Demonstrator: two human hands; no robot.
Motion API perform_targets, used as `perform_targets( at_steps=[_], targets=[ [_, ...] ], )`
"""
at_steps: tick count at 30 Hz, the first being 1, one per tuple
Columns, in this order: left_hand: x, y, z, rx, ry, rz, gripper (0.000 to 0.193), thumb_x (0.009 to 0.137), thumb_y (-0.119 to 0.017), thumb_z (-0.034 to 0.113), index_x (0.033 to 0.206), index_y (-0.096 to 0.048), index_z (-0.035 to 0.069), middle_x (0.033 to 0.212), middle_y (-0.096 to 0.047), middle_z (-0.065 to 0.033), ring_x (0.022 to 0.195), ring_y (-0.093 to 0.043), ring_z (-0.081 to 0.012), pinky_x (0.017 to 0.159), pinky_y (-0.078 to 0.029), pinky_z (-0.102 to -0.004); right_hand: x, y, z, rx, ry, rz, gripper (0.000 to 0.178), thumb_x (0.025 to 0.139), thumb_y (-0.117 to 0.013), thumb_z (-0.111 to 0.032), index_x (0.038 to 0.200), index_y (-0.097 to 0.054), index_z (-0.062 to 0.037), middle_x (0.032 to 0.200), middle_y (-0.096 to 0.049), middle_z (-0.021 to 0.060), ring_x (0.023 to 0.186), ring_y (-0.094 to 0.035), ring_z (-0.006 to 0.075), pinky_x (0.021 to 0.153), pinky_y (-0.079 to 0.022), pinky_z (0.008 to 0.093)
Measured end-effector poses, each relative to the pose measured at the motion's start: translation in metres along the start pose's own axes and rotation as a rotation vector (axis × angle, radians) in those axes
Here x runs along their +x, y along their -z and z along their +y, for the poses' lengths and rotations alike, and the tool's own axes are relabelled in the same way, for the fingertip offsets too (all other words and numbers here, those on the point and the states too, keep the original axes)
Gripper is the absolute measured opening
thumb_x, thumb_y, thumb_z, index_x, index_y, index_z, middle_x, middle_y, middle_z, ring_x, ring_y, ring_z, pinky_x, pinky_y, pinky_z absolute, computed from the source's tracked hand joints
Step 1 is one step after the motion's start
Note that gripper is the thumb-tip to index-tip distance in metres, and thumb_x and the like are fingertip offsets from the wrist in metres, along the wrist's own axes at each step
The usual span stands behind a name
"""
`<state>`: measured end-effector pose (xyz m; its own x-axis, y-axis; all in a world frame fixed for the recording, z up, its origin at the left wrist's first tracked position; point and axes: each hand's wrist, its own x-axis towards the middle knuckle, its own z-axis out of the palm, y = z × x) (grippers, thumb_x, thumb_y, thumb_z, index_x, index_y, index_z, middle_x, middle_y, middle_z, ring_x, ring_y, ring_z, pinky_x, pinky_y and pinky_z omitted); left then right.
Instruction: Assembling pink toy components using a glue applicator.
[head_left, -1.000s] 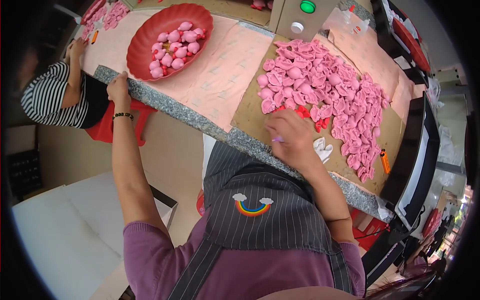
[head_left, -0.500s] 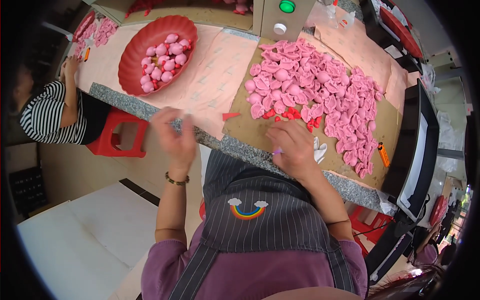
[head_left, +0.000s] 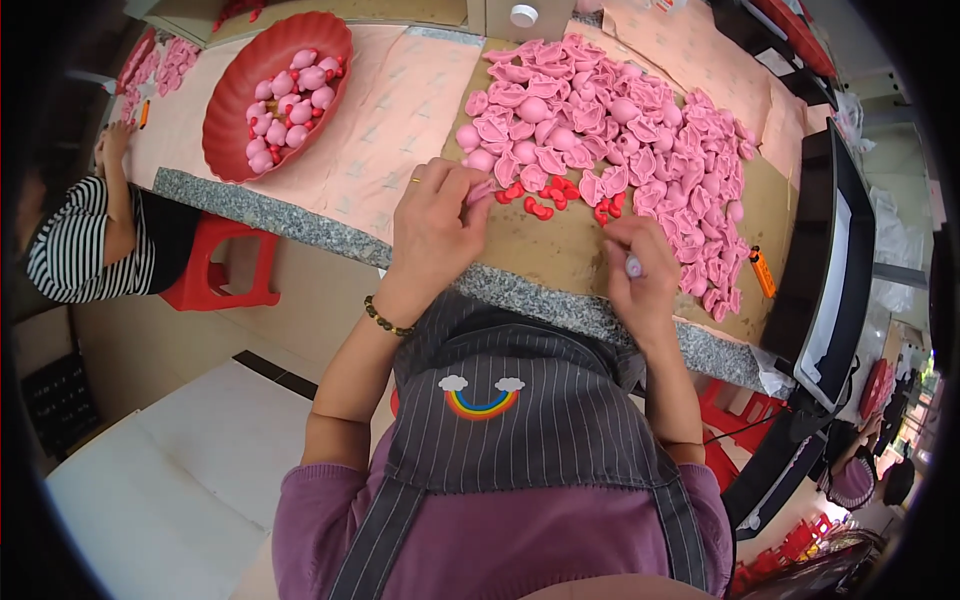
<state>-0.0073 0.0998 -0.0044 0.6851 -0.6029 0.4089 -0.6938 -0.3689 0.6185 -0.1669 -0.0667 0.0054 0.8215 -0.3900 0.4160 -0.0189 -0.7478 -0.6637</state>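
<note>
My left hand is closed at the board's near left, its thumb and fingers pinching a small pink moulded piece. Small red pieces lie just right of it. My right hand is closed around a slim tool with a pale purple end; the rest of the tool is hidden in the palm. Its fingertips reach down at a few more red pieces; whether they pinch one, I cannot tell. Beyond both hands spreads a large heap of pink cupped pieces and balls.
A red scalloped bowl holds pink balls with red bits, left on the paper-covered table. An orange-handled cutter lies right of the heap. The granite edge runs before me. A person in stripes sits at the left.
My left hand has moved right and forward from the table edge to the board and now holds a pink piece. My right hand has shifted right, to the red pieces. The whole view has shifted slightly.
</note>
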Motion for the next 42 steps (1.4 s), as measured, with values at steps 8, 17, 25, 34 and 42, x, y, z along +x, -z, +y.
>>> perform_targets(
  at_steps=[8, 17, 25, 34, 42],
  targets=[
    [-0.013, -0.003, 0.009, -0.500, 0.037, 0.051, 0.012, 0.075, -0.063, -0.008, 0.085, -0.062, -0.002, 0.083, -0.056, -0.0046, 0.067, -0.057, -0.0111, 0.063, -0.047, -0.0235, 0.011, -0.011, -0.001, -0.352, -0.093, 0.028, 0.013, 0.071, -0.064, 0.002, 0.083, -0.058, -0.0011, 0.080, -0.058, 0.0121, 0.066, -0.059, 0.0266, 0.059, -0.047, 0.0319],
    [-0.024, -0.013, 0.023, -1.380, 0.592, -0.240, 0.013, 0.080, -0.056, -0.006, 0.094, -0.054, -0.004, 0.082, -0.060, -0.0082, 0.076, -0.061, -0.0132, 0.069, -0.051, -0.0243, 0.010, -0.015, 0.009, -0.181, -0.028, 0.054, 0.013, 0.070, -0.064, 0.002, 0.081, -0.058, -0.0014, 0.079, -0.060, 0.0118, 0.069, -0.060, 0.0255, 0.062, -0.048, 0.0306],
    [-0.021, -0.018, 0.029, -1.286, 0.588, -0.251, 0.018, 0.081, -0.059, -0.003, 0.099, -0.055, -0.004, 0.090, -0.063, -0.0105, 0.078, -0.063, -0.0130, 0.068, -0.053, -0.0259, 0.011, -0.009, -0.010, 0.004, -0.235, 0.048, 0.015, 0.073, -0.064, 0.005, 0.087, -0.060, -0.0006, 0.077, -0.061, 0.0048, 0.069, -0.057, 0.0105, 0.063, -0.045, 0.0230],
    [-0.026, -0.026, 0.025, -1.297, 0.555, -0.357, 0.023, 0.081, -0.061, -0.001, 0.104, -0.055, -0.004, 0.088, -0.064, -0.0108, 0.079, -0.064, -0.0156, 0.069, -0.055, -0.0263, 0.008, -0.017, -0.026, 0.431, -0.315, -0.001, 0.016, 0.073, -0.064, 0.007, 0.087, -0.060, 0.0014, 0.083, -0.059, 0.0033, 0.071, -0.053, 0.0062, 0.065, -0.043, 0.0186],
    [-0.020, -0.020, 0.024, -1.455, 0.549, -0.320, 0.020, 0.085, -0.054, -0.003, 0.105, -0.056, -0.004, 0.095, -0.063, -0.0111, 0.081, -0.062, -0.0147, 0.073, -0.052, -0.0265, 0.006, -0.025, -0.025, 0.440, -0.312, 0.022, 0.019, 0.074, -0.063, 0.008, 0.092, -0.060, 0.0029, 0.083, -0.059, 0.0044, 0.073, -0.055, 0.0075, 0.066, -0.045, 0.0194]
  ],
)
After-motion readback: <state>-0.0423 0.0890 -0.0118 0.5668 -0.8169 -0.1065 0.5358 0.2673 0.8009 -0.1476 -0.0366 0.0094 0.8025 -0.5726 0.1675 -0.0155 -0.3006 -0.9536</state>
